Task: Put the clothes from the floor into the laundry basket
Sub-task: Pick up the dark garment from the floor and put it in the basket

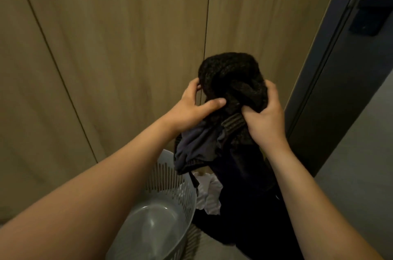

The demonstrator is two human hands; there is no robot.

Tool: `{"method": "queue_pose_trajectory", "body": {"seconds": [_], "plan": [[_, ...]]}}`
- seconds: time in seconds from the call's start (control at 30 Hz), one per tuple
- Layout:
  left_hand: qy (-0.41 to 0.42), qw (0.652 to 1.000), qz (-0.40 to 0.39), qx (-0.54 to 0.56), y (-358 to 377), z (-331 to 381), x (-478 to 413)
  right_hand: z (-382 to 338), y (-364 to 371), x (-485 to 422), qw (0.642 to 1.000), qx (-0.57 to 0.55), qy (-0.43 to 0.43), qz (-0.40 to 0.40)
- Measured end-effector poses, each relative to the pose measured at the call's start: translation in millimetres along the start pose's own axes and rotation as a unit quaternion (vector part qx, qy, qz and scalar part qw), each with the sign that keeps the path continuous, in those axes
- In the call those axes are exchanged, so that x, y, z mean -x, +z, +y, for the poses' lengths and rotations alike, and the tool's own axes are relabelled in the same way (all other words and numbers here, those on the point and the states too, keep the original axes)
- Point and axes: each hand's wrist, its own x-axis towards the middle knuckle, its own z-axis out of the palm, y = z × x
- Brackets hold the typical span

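Note:
I hold a bundle of dark clothes point(231, 81) up in front of me, a black knitted piece on top and a greyish-purple garment point(195, 147) hanging below it. My left hand point(195, 106) grips the bundle's left side with the thumb pressed into it. My right hand point(265, 115) clutches its right side. The grey slotted laundry basket point(182, 193) stands below and left of the bundle; the part of its inside that shows holds nothing. More dark clothes point(251, 223) and a white garment point(208, 196) lie on the floor right of the basket.
Wooden wardrobe doors point(117, 46) fill the view close ahead. A dark door frame point(331, 68) rises at the right, with grey floor point(357, 164) beside it.

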Motion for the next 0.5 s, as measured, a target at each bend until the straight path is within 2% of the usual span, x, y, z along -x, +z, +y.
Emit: {"method": "queue_pose_trajectory", "body": {"seconds": [0.07, 0.13, 0.23, 0.3, 0.4, 0.5], "plan": [[-0.002, 1.000, 0.002, -0.017, -10, -7, 11, -14, 10, 0, 0.999, -0.034, -0.018, 0.003], [0.032, 0.999, 0.017, -0.003, -17, -8, 18, -30, 26, -2, 0.995, -0.087, -0.040, 0.009], [0.119, 0.986, 0.114, -0.016, -33, -1, 29, -48, 58, -2, 0.985, -0.172, -0.029, 0.004], [0.133, 0.978, 0.158, -0.018, -52, -6, 37, -50, 83, 2, 0.972, -0.232, 0.010, -0.026], [0.091, 0.980, 0.172, -0.036, -80, -33, 57, -32, 122, 13, 0.967, -0.236, 0.060, -0.080], [-0.022, 0.986, 0.166, -0.006, -97, -81, 86, 7, 163, 38, 0.960, -0.193, 0.139, -0.147]]}}
